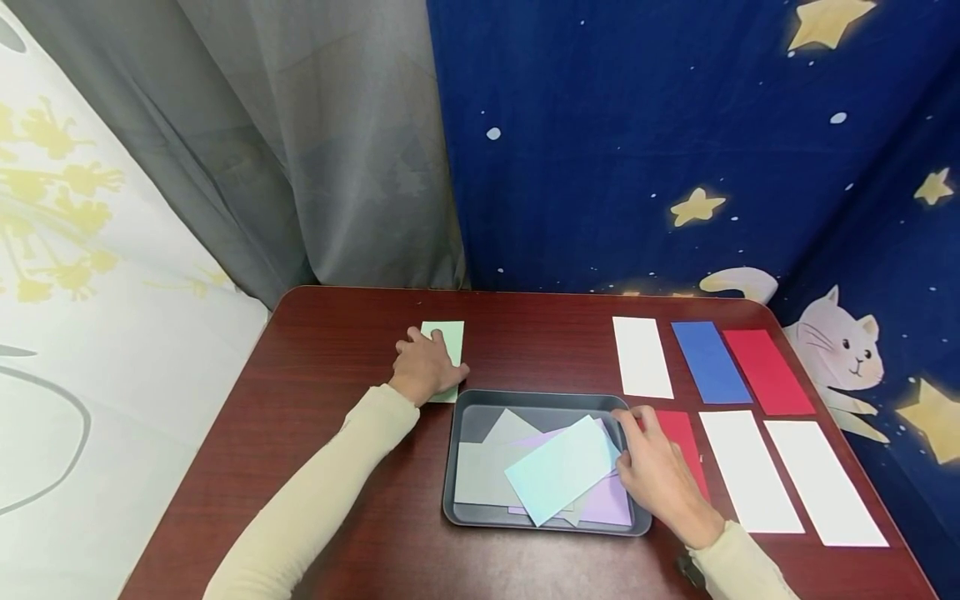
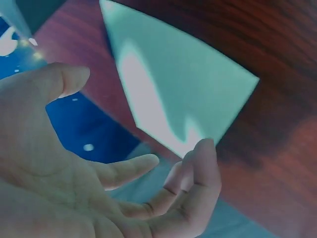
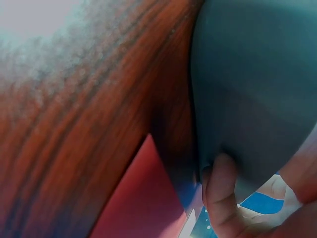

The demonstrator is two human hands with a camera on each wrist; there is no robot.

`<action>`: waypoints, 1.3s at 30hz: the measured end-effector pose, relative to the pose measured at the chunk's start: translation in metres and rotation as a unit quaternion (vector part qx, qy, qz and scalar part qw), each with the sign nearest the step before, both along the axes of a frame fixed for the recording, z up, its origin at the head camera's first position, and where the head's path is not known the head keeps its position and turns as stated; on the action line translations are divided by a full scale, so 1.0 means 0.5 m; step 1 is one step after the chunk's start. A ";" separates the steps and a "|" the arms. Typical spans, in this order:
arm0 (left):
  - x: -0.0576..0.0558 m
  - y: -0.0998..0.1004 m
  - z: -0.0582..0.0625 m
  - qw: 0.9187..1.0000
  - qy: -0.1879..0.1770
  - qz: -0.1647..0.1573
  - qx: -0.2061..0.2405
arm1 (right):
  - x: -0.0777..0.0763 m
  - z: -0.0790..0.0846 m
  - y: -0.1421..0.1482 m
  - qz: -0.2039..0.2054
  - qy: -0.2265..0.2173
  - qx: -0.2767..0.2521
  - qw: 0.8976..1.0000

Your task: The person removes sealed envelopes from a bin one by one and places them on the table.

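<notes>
Nearest: dark grey rectangular tray w/ rounded corners point(image 1: 480, 417), on reddish-brown wood-grain surface point(image 1: 390, 546); prob. stiff, slick, best held by rim. Inside, loose pile: grey paper cards point(image 1: 483, 475), lilac paper cards point(image 1: 611, 504), pale blue rectangular paper card point(image 1: 562, 471) on top; prob. slide if tray tips. R hand point(image 1: 660, 475) grips tray's R rim, fingers curled. Just beside: red rectangular paper card point(image 1: 681, 433), partly hidden by R hand, then two white rectangular paper cards point(image 1: 750, 471).

Farther: L hand point(image 1: 425, 367) over pale green rectangular paper card point(image 1: 451, 336), on surface just past tray's far L corner. Fingers spread, slightly bent, thumb well apart, nothing pinched; fingertip contact unclear. Green card prob. v. light, thin, creases easily; pinch opp. long edges, gently.

Far R: another white card point(image 1: 643, 357), blue rectangular paper card point(image 1: 711, 362), 2nd red card point(image 1: 768, 371).
</notes>
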State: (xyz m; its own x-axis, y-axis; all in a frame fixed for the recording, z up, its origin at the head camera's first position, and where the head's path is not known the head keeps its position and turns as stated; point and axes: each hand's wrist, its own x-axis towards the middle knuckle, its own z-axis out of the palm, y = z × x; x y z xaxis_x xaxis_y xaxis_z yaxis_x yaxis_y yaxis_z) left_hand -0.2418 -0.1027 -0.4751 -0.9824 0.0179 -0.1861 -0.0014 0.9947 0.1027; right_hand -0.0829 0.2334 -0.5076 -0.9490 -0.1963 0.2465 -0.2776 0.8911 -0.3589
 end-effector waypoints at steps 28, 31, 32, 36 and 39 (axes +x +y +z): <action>0.278 0.170 0.056 0.942 0.154 -0.290 -0.062 | -0.003 -0.004 0.001 0.002 -0.002 -0.003 1.000; 0.295 0.187 0.049 0.936 0.144 -0.314 -0.065 | -0.002 -0.003 0.000 -0.002 -0.004 -0.004 1.000; 0.299 0.192 0.045 0.934 0.144 -0.320 -0.065 | -0.001 -0.003 0.000 -0.004 -0.006 -0.004 1.000; 0.311 0.209 0.028 0.927 0.136 -0.341 -0.073 | -0.001 -0.004 -0.001 -0.005 -0.007 -0.004 1.000; 0.317 0.217 0.015 0.927 0.121 -0.345 -0.081 | -0.002 -0.004 -0.002 -0.004 -0.004 -0.004 1.000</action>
State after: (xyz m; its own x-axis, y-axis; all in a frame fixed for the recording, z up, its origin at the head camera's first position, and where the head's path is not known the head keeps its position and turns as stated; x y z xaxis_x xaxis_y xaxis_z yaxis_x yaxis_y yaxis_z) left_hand -0.0836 0.0058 -0.4677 -0.7607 0.6489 -0.0168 0.6448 0.7524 -0.1346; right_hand -0.0838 0.2325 -0.5098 -0.9527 -0.1869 0.2397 -0.2675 0.8902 -0.3688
